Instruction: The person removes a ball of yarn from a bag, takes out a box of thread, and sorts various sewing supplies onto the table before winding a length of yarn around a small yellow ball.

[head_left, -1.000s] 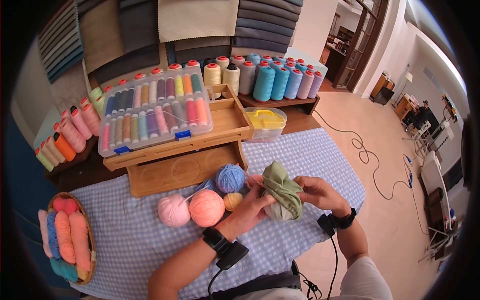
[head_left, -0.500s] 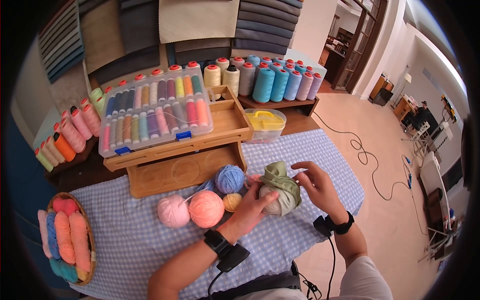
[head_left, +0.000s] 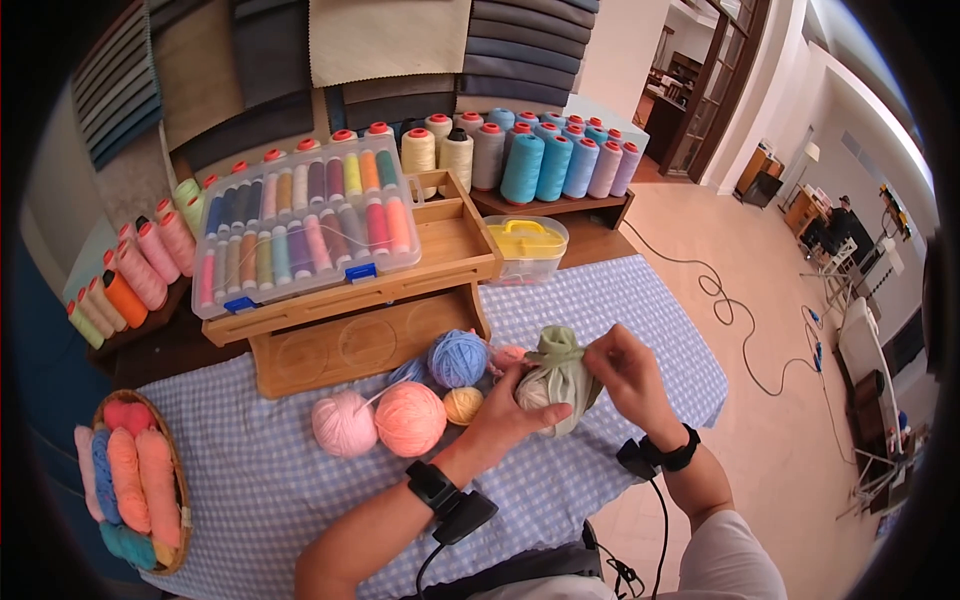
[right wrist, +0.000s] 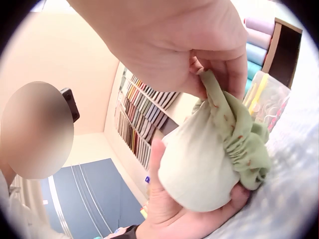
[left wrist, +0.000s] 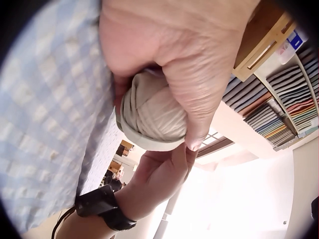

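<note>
Right hand point(head_left: 630, 378) returned, pinching green bundle point(head_left: 560, 378); left hand point(head_left: 502, 415) cups it.

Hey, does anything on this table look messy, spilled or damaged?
Mostly fine: loose blue strands trail beside the blue yarn ball, untidy next to the neatly wound coral ball. The green fabric is bunched, but the right hand pinches it, so that's probably just handling. I see nothing spilled or damaged.
</note>
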`<action>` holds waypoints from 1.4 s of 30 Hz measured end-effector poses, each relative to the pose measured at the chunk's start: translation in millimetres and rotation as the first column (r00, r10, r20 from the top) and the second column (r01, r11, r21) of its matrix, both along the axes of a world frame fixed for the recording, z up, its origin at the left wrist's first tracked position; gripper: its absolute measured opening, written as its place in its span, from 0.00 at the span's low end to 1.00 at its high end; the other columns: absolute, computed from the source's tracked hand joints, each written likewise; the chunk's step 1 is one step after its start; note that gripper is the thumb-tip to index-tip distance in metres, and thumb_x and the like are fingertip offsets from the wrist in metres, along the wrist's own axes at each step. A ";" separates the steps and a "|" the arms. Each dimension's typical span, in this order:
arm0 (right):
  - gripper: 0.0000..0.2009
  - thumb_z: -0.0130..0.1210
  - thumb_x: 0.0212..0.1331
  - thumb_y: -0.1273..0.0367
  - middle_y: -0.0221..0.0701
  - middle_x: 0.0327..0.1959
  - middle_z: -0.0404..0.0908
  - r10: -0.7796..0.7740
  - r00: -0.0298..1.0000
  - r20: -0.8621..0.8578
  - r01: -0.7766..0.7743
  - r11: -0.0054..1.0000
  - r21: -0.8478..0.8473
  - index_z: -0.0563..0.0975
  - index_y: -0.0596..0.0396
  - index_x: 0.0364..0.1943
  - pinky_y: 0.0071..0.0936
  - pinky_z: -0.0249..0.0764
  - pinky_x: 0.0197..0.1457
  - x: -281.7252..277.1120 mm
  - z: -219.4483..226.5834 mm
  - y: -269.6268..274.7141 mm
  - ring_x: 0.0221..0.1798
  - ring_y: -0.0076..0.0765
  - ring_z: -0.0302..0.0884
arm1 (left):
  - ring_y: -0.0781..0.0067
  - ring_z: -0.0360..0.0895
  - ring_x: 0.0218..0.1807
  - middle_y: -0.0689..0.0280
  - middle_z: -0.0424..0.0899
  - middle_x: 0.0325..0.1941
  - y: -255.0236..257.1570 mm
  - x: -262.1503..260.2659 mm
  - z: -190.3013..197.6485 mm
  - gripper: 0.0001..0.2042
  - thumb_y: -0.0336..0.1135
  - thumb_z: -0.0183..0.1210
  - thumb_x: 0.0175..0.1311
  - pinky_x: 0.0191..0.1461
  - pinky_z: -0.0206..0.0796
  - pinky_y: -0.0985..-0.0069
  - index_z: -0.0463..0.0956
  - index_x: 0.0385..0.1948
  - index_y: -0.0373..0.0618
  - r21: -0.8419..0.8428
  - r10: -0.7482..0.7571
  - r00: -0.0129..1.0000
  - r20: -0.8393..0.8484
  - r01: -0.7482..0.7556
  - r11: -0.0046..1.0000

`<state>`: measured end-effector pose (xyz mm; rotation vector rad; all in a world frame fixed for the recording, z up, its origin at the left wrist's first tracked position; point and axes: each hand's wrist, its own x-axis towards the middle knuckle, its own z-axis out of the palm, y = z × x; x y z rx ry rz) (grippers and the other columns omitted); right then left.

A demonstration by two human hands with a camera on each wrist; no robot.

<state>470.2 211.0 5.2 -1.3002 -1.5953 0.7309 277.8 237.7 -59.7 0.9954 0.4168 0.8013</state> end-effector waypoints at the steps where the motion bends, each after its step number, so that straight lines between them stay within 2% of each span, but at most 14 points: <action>1: 0.05 0.54 0.63 0.77 0.31 0.28 0.78 -0.061 0.998 0.026 0.060 0.998 0.011 0.70 0.63 0.32 0.23 0.73 0.34 2.7 -1.7 4.9 0.33 0.20 0.73 | 0.72 0.66 0.63 0.65 0.68 0.61 -1.0 -0.3 3.2 0.35 0.34 0.69 0.56 0.66 0.61 0.72 0.57 0.64 0.41 -0.021 0.007 1.000 0.021 -0.007 1.000; 6: 0.07 0.53 0.64 0.74 0.31 0.26 0.75 -0.149 0.989 0.022 0.149 0.989 0.004 0.69 0.62 0.31 0.22 0.71 0.32 22.3 -11.4 17.4 0.30 0.21 0.71 | 0.71 0.65 0.64 0.64 0.67 0.63 0.6 3.4 2.7 0.35 0.33 0.66 0.57 0.68 0.59 0.72 0.56 0.65 0.40 -0.043 0.039 0.997 0.068 -0.036 0.998; 9: 0.08 0.53 0.64 0.72 0.30 0.26 0.72 -0.318 0.948 0.023 0.315 0.944 0.097 0.68 0.59 0.30 0.21 0.70 0.29 38.1 -14.6 20.4 0.27 0.21 0.68 | 0.75 0.68 0.60 0.64 0.69 0.59 -2.3 4.3 -1.3 0.35 0.36 0.69 0.56 0.63 0.63 0.75 0.58 0.63 0.40 -0.070 0.120 0.988 0.097 -0.114 0.991; 10: 0.08 0.53 0.65 0.72 0.27 0.27 0.72 -0.319 0.909 -0.268 0.319 0.947 -0.046 0.67 0.57 0.31 0.20 0.68 0.26 45.1 -14.2 24.8 0.27 0.19 0.68 | 0.74 0.67 0.61 0.64 0.69 0.60 -3.7 2.5 -0.3 0.36 0.35 0.68 0.56 0.64 0.62 0.75 0.57 0.65 0.40 -0.112 0.115 0.981 0.155 -0.099 0.989; 12: 0.08 0.53 0.66 0.71 0.26 0.27 0.72 -0.287 0.816 -0.503 0.248 0.958 -0.143 0.66 0.55 0.31 0.18 0.66 0.23 52.5 -16.3 27.1 0.27 0.18 0.68 | 0.74 0.66 0.62 0.64 0.68 0.61 -3.6 -1.1 1.0 0.37 0.35 0.68 0.57 0.66 0.61 0.74 0.56 0.66 0.40 -0.152 0.115 0.970 0.214 -0.084 0.985; 17: 0.08 0.52 0.68 0.70 0.25 0.27 0.72 -0.253 0.846 -0.469 0.260 0.964 -0.051 0.66 0.54 0.32 0.18 0.66 0.27 54.8 2.4 31.6 0.28 0.18 0.68 | 0.69 0.66 0.65 0.64 0.66 0.65 -0.1 -6.4 -0.5 0.38 0.34 0.62 0.60 0.67 0.62 0.72 0.49 0.70 0.40 -0.219 -0.128 0.965 0.230 0.179 0.959; 21: 0.08 0.53 0.67 0.70 0.25 0.27 0.73 -0.212 0.856 -0.471 0.226 0.974 -0.026 0.66 0.54 0.32 0.18 0.66 0.31 46.0 13.0 53.7 0.29 0.17 0.68 | 0.68 0.68 0.64 0.64 0.65 0.66 3.4 -8.0 -6.4 0.35 0.36 0.57 0.63 0.65 0.66 0.66 0.49 0.70 0.44 -0.262 -0.114 0.941 0.319 0.203 0.943; 23: 0.09 0.54 0.66 0.69 0.25 0.28 0.73 -0.223 0.885 -0.409 0.244 0.970 -0.003 0.67 0.54 0.32 0.18 0.65 0.31 39.3 15.2 66.1 0.29 0.17 0.68 | 0.68 0.68 0.65 0.65 0.64 0.68 1.8 -11.6 5.3 0.35 0.47 0.54 0.65 0.61 0.70 0.58 0.49 0.71 0.49 -0.261 -0.171 0.932 0.320 0.260 0.930; 27: 0.09 0.56 0.65 0.69 0.24 0.27 0.72 -0.202 0.879 -0.432 0.238 0.971 0.030 0.67 0.54 0.31 0.18 0.65 0.31 21.7 19.0 84.2 0.28 0.17 0.67 | 0.67 0.73 0.61 0.63 0.69 0.65 3.9 -11.2 2.8 0.34 0.51 0.55 0.65 0.54 0.75 0.55 0.52 0.69 0.49 -0.251 -0.194 0.957 0.218 0.247 0.936; 30: 0.11 0.57 0.64 0.68 0.24 0.27 0.69 -0.197 0.943 -0.269 0.239 0.962 0.133 0.67 0.55 0.30 0.20 0.64 0.33 10.8 -0.9 95.8 0.30 0.18 0.63 | 0.66 0.76 0.57 0.63 0.74 0.60 4.5 -9.2 -0.1 0.33 0.51 0.57 0.65 0.51 0.77 0.58 0.55 0.67 0.49 -0.239 -0.221 0.948 0.231 0.275 0.931; 32: 0.11 0.57 0.64 0.68 0.24 0.26 0.69 -0.206 0.946 -0.250 0.257 0.947 0.194 0.67 0.55 0.30 0.21 0.64 0.32 7.3 -1.5 97.8 0.30 0.18 0.63 | 0.65 0.77 0.55 0.62 0.75 0.58 3.8 -9.0 3.0 0.33 0.46 0.61 0.63 0.51 0.77 0.59 0.55 0.67 0.47 -0.228 -0.215 0.971 0.106 0.235 0.945; 33: 0.11 0.57 0.64 0.68 0.24 0.25 0.69 -0.212 0.934 -0.288 0.270 0.946 0.178 0.67 0.55 0.30 0.21 0.64 0.32 12.7 -5.5 102.4 0.29 0.18 0.64 | 0.64 0.76 0.56 0.62 0.74 0.59 5.1 -8.6 0.8 0.34 0.39 0.63 0.62 0.54 0.76 0.58 0.54 0.67 0.46 -0.273 -0.216 0.967 0.137 0.247 0.930; 38: 0.11 0.58 0.63 0.68 0.23 0.24 0.69 -0.259 0.882 -0.393 0.293 0.956 0.027 0.67 0.54 0.30 0.22 0.63 0.29 43.1 -22.2 113.4 0.26 0.18 0.64 | 0.63 0.75 0.59 0.60 0.71 0.61 6.5 -6.4 -0.4 0.34 0.35 0.63 0.61 0.59 0.73 0.56 0.53 0.67 0.45 -0.195 -0.225 0.963 0.149 0.251 0.948; 42: 0.11 0.58 0.62 0.68 0.23 0.24 0.69 -0.260 0.885 -0.387 0.305 0.951 0.059 0.67 0.54 0.29 0.21 0.63 0.29 55.3 -32.7 122.0 0.26 0.18 0.64 | 0.62 0.74 0.59 0.59 0.71 0.60 6.3 -7.7 -1.5 0.33 0.34 0.62 0.61 0.60 0.72 0.56 0.54 0.66 0.43 -0.218 -0.240 0.964 0.110 0.259 0.941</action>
